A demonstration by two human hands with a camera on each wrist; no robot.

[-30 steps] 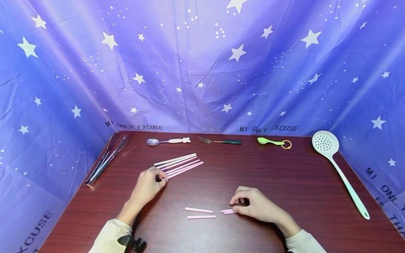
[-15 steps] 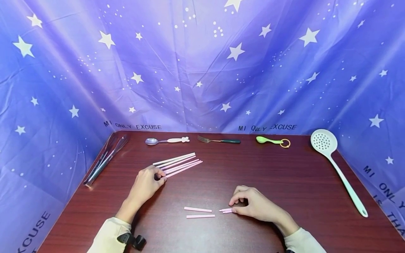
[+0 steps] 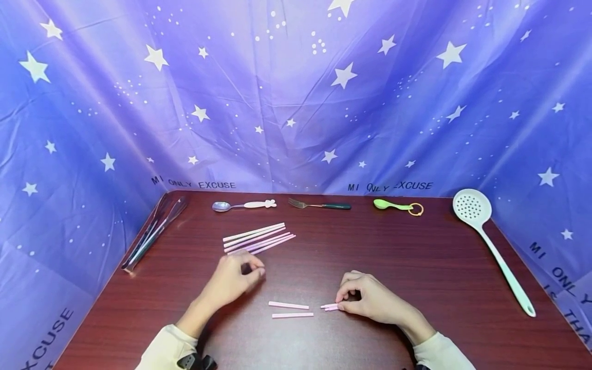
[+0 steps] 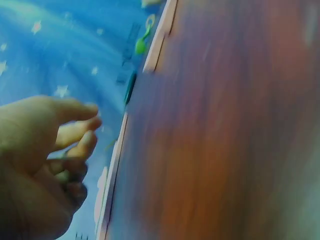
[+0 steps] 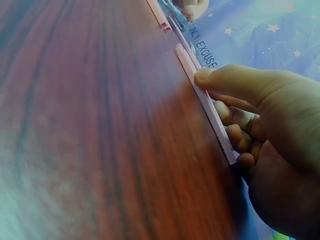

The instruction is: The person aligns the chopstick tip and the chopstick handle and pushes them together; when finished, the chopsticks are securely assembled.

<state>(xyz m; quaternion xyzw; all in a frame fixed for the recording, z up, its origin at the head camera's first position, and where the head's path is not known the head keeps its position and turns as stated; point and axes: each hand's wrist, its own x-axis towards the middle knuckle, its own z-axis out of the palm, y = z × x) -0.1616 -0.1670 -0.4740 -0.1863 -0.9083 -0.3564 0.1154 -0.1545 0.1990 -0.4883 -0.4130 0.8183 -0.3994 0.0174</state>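
Observation:
My right hand (image 3: 372, 299) pinches short pink sticks (image 3: 331, 307) between thumb and fingers, just above or on the table. In the right wrist view the thumb lies on a pink stick (image 5: 215, 120); the other fingers are behind it. Two more short pink sticks (image 3: 290, 315) lie left of that hand. My left hand (image 3: 231, 280) hovers near the table with fingers loosely bent, nothing visible between them. Just beyond it lies a fanned row of longer pink and whitish sticks (image 3: 259, 237), its near ends partly covered by the hand.
Along the back of the table (image 3: 416, 257) lie a whisk (image 3: 154, 234), a spoon with a white handle (image 3: 245, 205), a fork (image 3: 319, 205) and a green spoon (image 3: 393, 204) on a yellow ring. A pale green skimmer (image 3: 490, 246) lies right. A starry curtain (image 3: 296, 103) surrounds the table.
My left hand has left the row of longer sticks and moved right and nearer to me, toward the short sticks. The right hand still pinches its short sticks in nearly the same place.

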